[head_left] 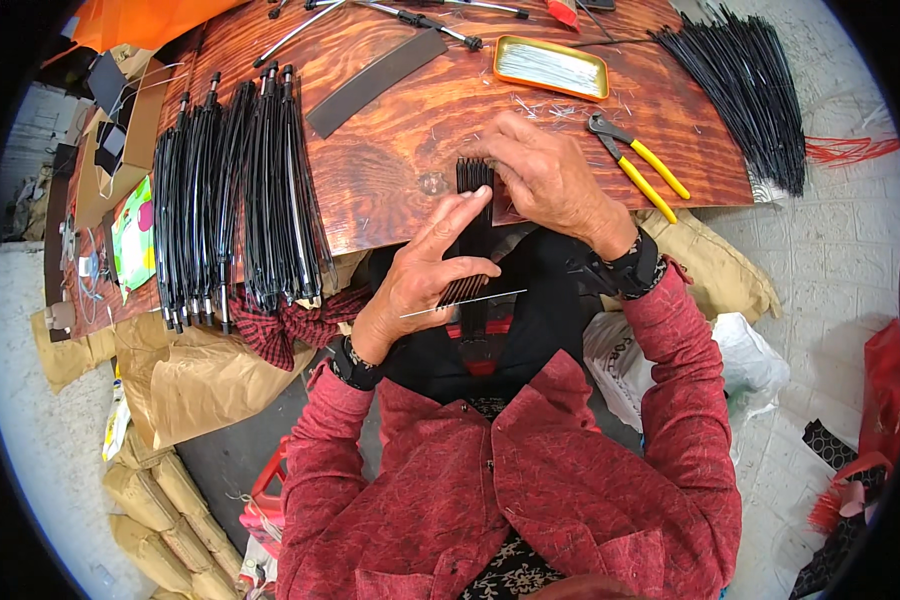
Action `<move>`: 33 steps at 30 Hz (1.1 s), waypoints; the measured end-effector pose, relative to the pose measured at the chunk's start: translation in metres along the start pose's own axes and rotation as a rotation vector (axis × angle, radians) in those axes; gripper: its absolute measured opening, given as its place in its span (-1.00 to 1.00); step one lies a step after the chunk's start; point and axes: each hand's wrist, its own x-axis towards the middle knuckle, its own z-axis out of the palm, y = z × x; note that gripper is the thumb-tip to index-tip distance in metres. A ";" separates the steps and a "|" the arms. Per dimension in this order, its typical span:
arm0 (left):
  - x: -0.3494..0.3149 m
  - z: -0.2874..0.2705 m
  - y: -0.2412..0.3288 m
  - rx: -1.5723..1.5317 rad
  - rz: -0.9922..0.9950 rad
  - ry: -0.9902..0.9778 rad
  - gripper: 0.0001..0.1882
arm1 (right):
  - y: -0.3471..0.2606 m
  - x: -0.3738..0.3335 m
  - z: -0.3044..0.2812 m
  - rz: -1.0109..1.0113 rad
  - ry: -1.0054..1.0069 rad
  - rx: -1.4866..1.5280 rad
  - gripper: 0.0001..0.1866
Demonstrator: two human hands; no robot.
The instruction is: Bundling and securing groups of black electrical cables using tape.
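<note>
My left hand (432, 262) is closed round a row of thin black umbrella ribs (475, 176), held side by side over the table's near edge. A thin straight metal wire (500, 295) sticks out across the lower part of the ribs, beside my left thumb. My right hand (555, 175) is bent at the ribs' upper end, thumb and fingers drawn together. What its fingertips pinch is hidden. To the right of that hand lie end-cutting pliers (638, 165) with yellow handles. Beyond it sits a yellow-rimmed tin (550, 68) of thin metal pins.
Bundled black umbrella frames (240, 190) overhang the table's left edge. A loose sheaf of black ribs (740, 95) lies at the far right. A dark flat strip (375, 83) and metal rods (400, 15) are at the back. Loose pins (570, 110) are scattered near the tin.
</note>
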 end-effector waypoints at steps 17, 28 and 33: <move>-0.001 0.003 -0.002 0.038 -0.020 -0.061 -0.71 | 0.001 0.008 0.011 0.055 -0.087 0.092 -0.76; 0.004 0.009 0.001 -0.041 -0.060 0.049 -0.85 | 0.029 -0.007 -0.014 0.255 -0.159 0.180 -0.78; 0.006 0.007 0.001 -0.010 -0.070 -0.030 -0.91 | 0.025 -0.011 -0.002 0.308 -0.116 0.067 -0.75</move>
